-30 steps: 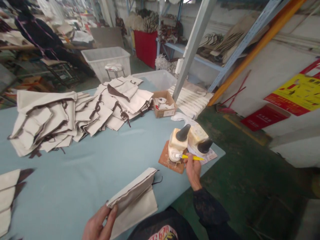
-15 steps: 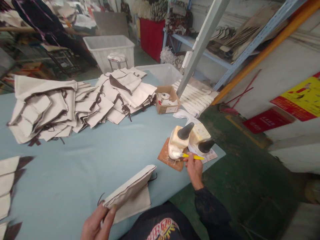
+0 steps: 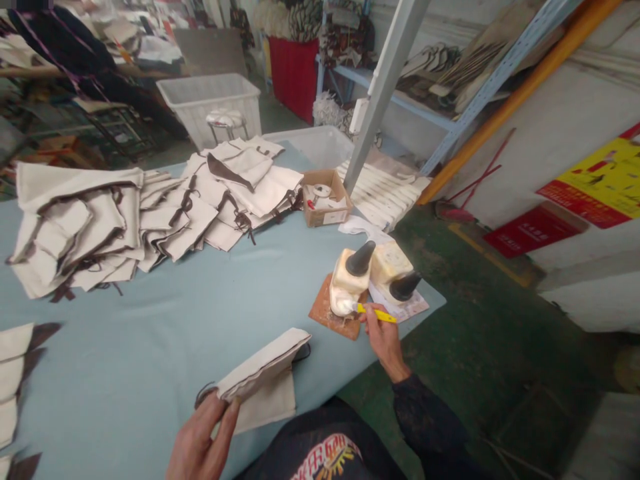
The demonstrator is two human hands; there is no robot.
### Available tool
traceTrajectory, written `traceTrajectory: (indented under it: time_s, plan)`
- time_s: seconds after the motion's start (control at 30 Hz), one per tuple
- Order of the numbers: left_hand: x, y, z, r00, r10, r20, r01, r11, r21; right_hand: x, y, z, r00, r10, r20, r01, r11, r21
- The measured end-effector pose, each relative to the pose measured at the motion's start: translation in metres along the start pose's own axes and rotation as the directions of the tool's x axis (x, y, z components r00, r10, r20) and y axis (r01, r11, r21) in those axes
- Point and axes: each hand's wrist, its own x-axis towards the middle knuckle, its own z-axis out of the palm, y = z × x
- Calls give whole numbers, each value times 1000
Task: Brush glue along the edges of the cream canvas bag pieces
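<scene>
The right hand (image 3: 383, 337) is closed around a yellow-handled tool (image 3: 379, 313), with the thumb and fingers wrapped near the middle of the handle. The pale tip of the tool is at the white, rounded front of a cream container (image 3: 349, 275); whether the tip enters it cannot be determined. A black cone (image 3: 361, 259) projects at an angle from this container, which stands on a brown board (image 3: 323, 312).

The left hand (image 3: 203, 433) pinches the near end of a folded cream fabric piece (image 3: 265, 360) between thumb and fingers. The piece is located at the near edge of the blue-green table (image 3: 225, 307), its upper fold raised at a slant. A dark cord (image 3: 303, 351) loops from its far end.

Just beside the first container, on the right, a second cream container (image 3: 391, 259) with a black cone is positioned near the table corner. Behind them is an open cardboard box (image 3: 327, 217). Left of the box lies a pile of dark-trimmed fabric pieces (image 3: 113, 230).
</scene>
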Motion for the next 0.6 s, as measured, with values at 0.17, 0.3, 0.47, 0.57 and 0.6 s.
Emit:
traceTrajectory:
  time_s: [0.17, 0.3, 0.47, 0.57, 0.6]
  plan:
    - [1, 9, 6, 1000, -2, -30, 2, 1000, 2, -3, -14, -25, 877, -207, 433, 274, 957, -97]
    - [2, 16, 10, 998, 7, -58, -7, 1000, 4, -11, -25, -43, 785, -235, 573, 366, 923, -123]
    - [-2, 19, 16, 997, -24, -73, 22, 999, -23, -18, -33, -55, 805, -181, 565, 272, 959, -81]
    - [-6, 19, 23, 994, -91, -63, 88, 995, -51, -21, -26, -51, 898, -61, 436, 56, 998, 24]
    - [-7, 19, 26, 990, -122, -66, 119, 991, -58, -21, -22, -47, 925, -21, 380, -2, 998, 59]
